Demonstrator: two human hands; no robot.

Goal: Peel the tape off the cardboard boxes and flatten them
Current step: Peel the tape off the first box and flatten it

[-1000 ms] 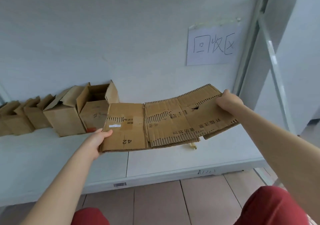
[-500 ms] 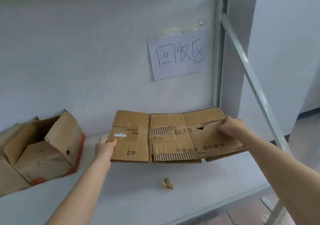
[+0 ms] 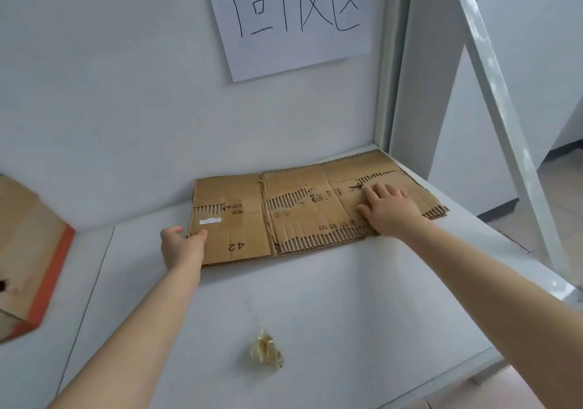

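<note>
From the head camera, the flat box [image 3: 284, 213] is not up in the air any more. A second ago both hands held it above the shelf [image 3: 315, 298]. Now it lies down on the shelf, far back by the wall, under the paper sign [image 3: 293, 14]. I think this box is done: it is flat and put away in its spot. A little ball of tape [image 3: 266, 350] sits on the shelf nearer the person, well apart from the box. At the left edge stands another box [image 3: 28, 257], not flat yet, so there is more work to do.

The left hand [image 3: 183, 244] reaches out to the box's left edge. Its thumb lies on top and it pinches the edge. The right hand [image 3: 389, 211] lies on top of the right part of the box. Its fingers are straight and spread out, pressing down, and it holds nothing. Both arms are stretched far forward.
</note>
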